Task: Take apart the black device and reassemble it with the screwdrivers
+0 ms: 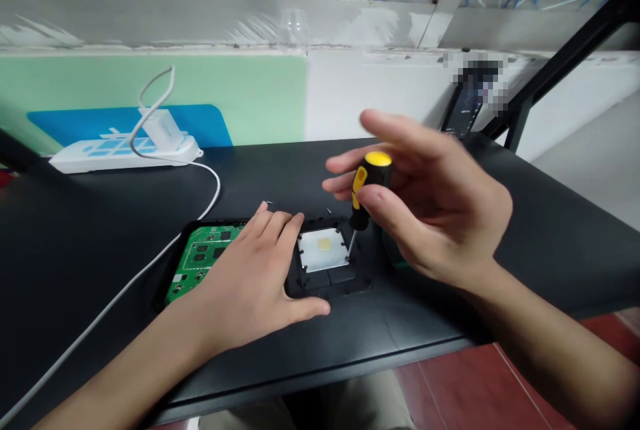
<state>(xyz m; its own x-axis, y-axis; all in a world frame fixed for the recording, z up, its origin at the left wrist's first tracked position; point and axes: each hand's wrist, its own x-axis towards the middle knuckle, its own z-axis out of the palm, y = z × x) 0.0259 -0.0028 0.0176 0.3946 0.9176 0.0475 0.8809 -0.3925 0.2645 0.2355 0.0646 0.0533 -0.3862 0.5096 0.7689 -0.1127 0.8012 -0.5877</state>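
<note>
One screwdriver (pixel 361 207), loosely between my right fingers (pixel 383 193), its tip on one metal plate (pixel 323 250); my left fingers (pixel 273 223), slightly spread, press one black casing (pixel 345 289). Two loose screws, one green circuit board (pixel 200 253). Black counter (pixel 280 173), red floor.

Prob. a workshop or repair bench: black table (pixel 280 180), power strip (pixel 125 152), exposed PCB (pixel 203 257).

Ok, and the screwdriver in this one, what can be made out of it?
The screwdriver is short and stubby, its black handle carrying yellow inlays and a yellow end cap, rubber or plastic by the look. A slim metal shaft leans slightly, its tip down at the lower right corner of the silvery plate. The right hand is around the handle, thumb against it. The tip's shape is too small to tell.
</note>
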